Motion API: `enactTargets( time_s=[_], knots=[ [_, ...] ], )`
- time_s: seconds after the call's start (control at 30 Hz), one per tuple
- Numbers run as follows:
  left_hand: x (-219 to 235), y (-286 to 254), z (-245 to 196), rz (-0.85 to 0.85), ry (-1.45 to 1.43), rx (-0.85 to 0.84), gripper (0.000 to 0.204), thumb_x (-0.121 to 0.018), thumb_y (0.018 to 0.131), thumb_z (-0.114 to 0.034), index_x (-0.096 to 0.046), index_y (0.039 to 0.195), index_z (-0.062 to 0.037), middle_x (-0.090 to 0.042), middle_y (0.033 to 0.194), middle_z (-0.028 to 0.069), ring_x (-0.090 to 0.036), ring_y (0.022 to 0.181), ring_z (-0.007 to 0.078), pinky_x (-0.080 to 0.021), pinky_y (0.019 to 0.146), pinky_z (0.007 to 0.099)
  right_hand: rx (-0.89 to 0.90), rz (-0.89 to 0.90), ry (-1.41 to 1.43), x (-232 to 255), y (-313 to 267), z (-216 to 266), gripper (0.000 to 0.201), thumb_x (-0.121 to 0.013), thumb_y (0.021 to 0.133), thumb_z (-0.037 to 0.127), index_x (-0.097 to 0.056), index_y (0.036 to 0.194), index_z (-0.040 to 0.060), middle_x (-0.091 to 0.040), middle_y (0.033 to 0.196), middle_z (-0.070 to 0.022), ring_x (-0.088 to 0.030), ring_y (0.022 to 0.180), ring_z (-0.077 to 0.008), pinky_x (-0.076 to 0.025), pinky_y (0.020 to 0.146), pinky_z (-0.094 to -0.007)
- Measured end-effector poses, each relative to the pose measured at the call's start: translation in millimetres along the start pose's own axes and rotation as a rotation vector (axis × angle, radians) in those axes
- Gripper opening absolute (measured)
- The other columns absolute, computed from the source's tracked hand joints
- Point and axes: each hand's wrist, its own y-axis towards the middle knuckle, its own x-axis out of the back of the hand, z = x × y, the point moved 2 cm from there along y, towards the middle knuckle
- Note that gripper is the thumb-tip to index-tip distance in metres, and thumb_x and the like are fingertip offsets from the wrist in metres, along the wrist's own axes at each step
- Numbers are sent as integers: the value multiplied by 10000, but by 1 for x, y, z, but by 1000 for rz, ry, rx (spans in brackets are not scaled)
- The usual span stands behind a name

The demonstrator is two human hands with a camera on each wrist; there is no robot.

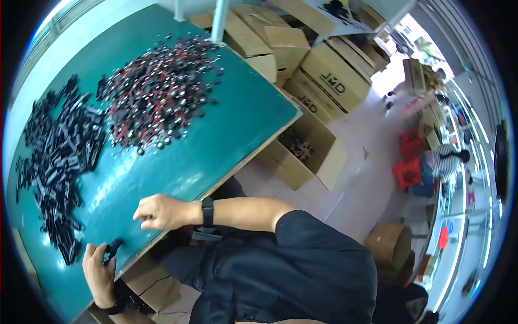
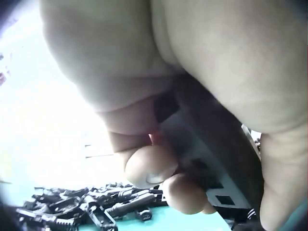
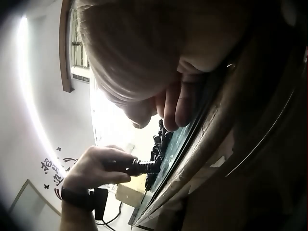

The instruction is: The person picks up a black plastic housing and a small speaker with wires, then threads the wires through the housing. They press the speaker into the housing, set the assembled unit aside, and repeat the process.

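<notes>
In the head view my left hand (image 1: pixel 100 272) is low at the table's near edge and grips a black plastic casing (image 1: pixel 112 249). The left wrist view shows this casing (image 2: pixel 207 168) close up, with rectangular slots along its side and fingers bent round it. Seen from the right wrist, a ribbed end (image 3: pixel 144 167) sticks out of that grip. My right hand (image 1: pixel 162 212) hovers by the table edge with its fingers curled in, and no object shows in it. Further along the green table (image 1: pixel 226 129) lies a heap of similar black casings (image 1: pixel 62 146).
A pile of small round parts with red wires (image 1: pixel 162 92) spreads over the table's far half. Cardboard boxes (image 1: pixel 329 81) stack beyond the table, and an open carton (image 1: pixel 302 154) stands at its side. A person in a striped top (image 1: pixel 447 162) is near red stools (image 1: pixel 407 171).
</notes>
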Motion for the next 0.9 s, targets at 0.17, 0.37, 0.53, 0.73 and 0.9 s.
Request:
enactTargets(
  time_s=[0.17,0.37,0.53,0.73,0.9],
  knots=[
    [7,56,-18,232,187,-188,442,-838,671,-12,-702,1088,32,-623,961,207,-632,888,419,-511,776,497,-23,-14,-6,-2,0,5,233,-766,839,178,-776,1007,16,-745,939,-148,-731,905,-331,-593,826,-422],
    [-5,69,5,263,175,-276,379,-853,693,-33,-709,1043,-16,-679,1063,224,-646,1035,464,-510,894,538,39,-19,11,-1,-2,2,253,-770,851,214,-779,1013,19,-758,977,-162,-725,926,-369,-591,842,-450],
    [-15,24,17,-2,-28,-150,360,-876,803,-111,-739,1132,-63,-716,1106,225,-638,1107,495,-510,999,562,158,13,-83,10,-4,4,240,-778,928,198,-764,1114,48,-744,1017,-161,-708,940,-356,-584,827,-463],
    [-72,-148,47,-675,-390,542,407,-885,883,-154,-770,1253,-30,-744,1063,97,-701,959,217,-556,870,337,-103,144,-121,8,7,28,219,-772,954,45,-778,1171,20,-734,969,-80,-693,869,-164,-561,773,-298],
    [-163,-308,90,-894,-437,1152,501,-922,860,-276,-776,1270,-28,-772,1222,123,-738,1091,250,-574,987,347,-130,133,-43,4,5,16,237,-769,963,-8,-778,1199,10,-746,1013,-62,-724,889,-154,-588,786,-289]
  ],
)
